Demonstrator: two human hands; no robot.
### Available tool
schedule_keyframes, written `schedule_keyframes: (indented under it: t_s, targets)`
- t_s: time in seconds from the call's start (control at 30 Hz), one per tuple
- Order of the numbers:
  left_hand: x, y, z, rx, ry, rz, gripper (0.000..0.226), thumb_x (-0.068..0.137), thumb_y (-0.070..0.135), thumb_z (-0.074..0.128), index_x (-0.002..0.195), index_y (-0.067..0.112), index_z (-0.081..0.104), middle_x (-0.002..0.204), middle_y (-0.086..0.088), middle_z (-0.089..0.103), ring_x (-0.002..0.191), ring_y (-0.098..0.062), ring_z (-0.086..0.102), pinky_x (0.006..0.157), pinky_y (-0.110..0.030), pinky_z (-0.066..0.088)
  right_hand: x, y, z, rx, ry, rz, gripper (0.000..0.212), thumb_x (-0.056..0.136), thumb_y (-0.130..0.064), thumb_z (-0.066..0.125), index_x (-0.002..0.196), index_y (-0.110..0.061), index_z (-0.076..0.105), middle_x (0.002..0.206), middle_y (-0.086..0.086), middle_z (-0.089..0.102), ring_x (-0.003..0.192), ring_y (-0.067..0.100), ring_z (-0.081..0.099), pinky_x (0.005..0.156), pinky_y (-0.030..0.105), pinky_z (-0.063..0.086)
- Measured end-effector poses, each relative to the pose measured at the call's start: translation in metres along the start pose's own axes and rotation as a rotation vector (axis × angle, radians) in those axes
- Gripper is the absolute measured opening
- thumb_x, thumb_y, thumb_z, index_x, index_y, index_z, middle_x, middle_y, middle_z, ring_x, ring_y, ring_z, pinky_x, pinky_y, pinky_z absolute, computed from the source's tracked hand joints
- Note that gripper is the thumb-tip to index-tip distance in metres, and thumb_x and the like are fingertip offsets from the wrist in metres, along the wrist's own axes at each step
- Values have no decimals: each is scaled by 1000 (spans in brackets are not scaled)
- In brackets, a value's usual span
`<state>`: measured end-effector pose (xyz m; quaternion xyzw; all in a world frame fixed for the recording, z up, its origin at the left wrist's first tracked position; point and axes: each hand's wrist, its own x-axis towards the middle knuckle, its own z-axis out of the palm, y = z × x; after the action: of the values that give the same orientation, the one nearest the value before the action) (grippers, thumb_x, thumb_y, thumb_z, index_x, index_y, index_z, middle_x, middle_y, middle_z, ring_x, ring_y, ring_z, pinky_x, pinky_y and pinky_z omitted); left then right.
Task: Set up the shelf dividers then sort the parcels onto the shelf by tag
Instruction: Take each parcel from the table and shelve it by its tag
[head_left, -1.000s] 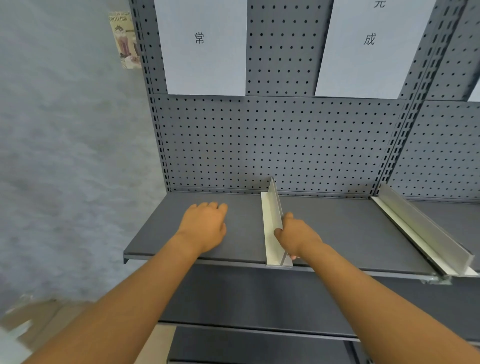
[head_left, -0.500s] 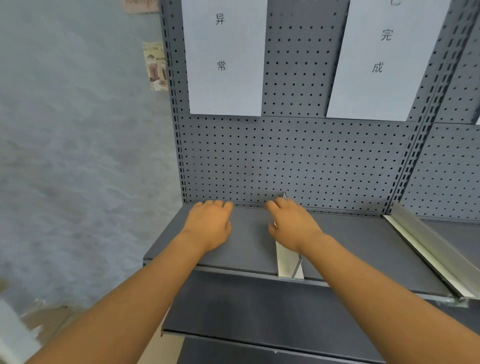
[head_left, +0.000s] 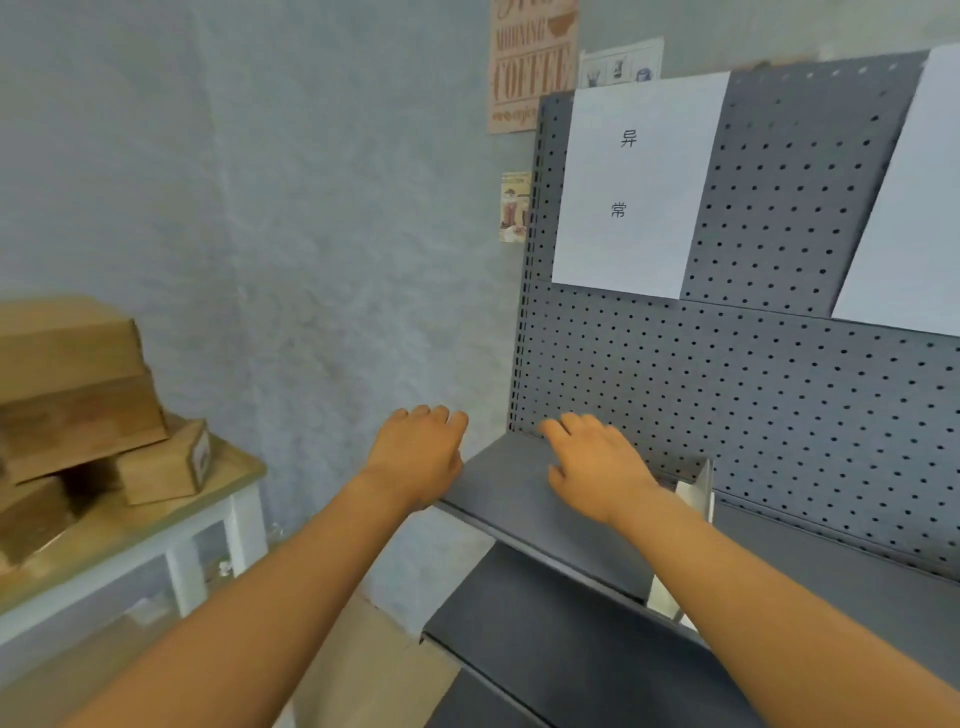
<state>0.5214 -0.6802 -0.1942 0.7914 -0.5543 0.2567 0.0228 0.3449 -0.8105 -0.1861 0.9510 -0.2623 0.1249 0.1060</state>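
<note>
A grey metal shelf (head_left: 524, 499) with a pegboard back stands on the right. One metal divider (head_left: 698, 491) stands upright on it, partly hidden behind my right forearm. My right hand (head_left: 597, 465) hovers over the shelf left of the divider, fingers loosely extended, holding nothing. My left hand (head_left: 415, 457) hangs at the shelf's left front corner, fingers relaxed and empty. Several brown cardboard parcels (head_left: 78, 405) are stacked on a small table at the left; one small parcel (head_left: 166, 462) shows a label on its end.
A white sheet with two characters (head_left: 634, 187) hangs on the pegboard above the left bay; a second sheet (head_left: 914, 218) hangs at the right edge. The wooden-topped white table (head_left: 171, 525) stands left of the shelf. A lower shelf (head_left: 545, 649) juts out below. Posters hang on the wall.
The view has swung left, bringing the table of parcels into sight. My right hand has left the divider and moved left over the shelf; my left hand has drifted off the shelf's left corner.
</note>
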Motion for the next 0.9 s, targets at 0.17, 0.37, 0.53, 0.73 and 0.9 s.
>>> schedule_keyframes:
  t_s: [0.17, 0.37, 0.53, 0.73, 0.9]
  targets:
    - [-64, -11, -2, 49, -98, -126, 29, 100, 28, 42, 124, 15, 49, 111, -7, 59, 99, -28, 56, 76, -34, 34, -14, -29, 14, 93, -48, -114, 51, 102, -24, 43, 151, -16, 31, 143, 6, 43, 128, 26, 41, 99, 35, 36]
    - [-143, -33, -23, 102, -169, -277, 28, 99, 26, 43, 122, 14, 49, 109, -8, 58, 102, -29, 56, 74, -34, 34, -26, -95, 24, 179, -62, -258, 48, 102, -23, 43, 149, -16, 33, 140, 7, 46, 125, 28, 44, 97, 35, 39]
    - [-214, -66, -48, 143, -213, -406, 30, 98, 27, 43, 125, 15, 50, 113, -7, 60, 103, -28, 58, 78, -34, 41, -26, -171, 14, 223, -48, -391, 50, 101, -21, 43, 149, -15, 34, 139, 7, 47, 126, 27, 44, 98, 36, 39]
    - [-304, -128, -86, 198, -200, -560, 29, 96, 26, 46, 124, 18, 51, 116, -5, 61, 103, -26, 59, 78, -34, 41, -38, -275, -12, 268, -41, -517, 51, 98, -22, 46, 148, -16, 35, 138, 6, 48, 126, 27, 44, 100, 36, 38]
    - [-387, -189, -118, 263, -199, -621, 29, 96, 25, 45, 122, 18, 53, 113, -5, 63, 102, -27, 59, 82, -36, 43, -48, -377, -42, 318, -1, -570, 38, 97, -22, 49, 134, -16, 44, 132, 6, 51, 121, 27, 47, 93, 35, 38]
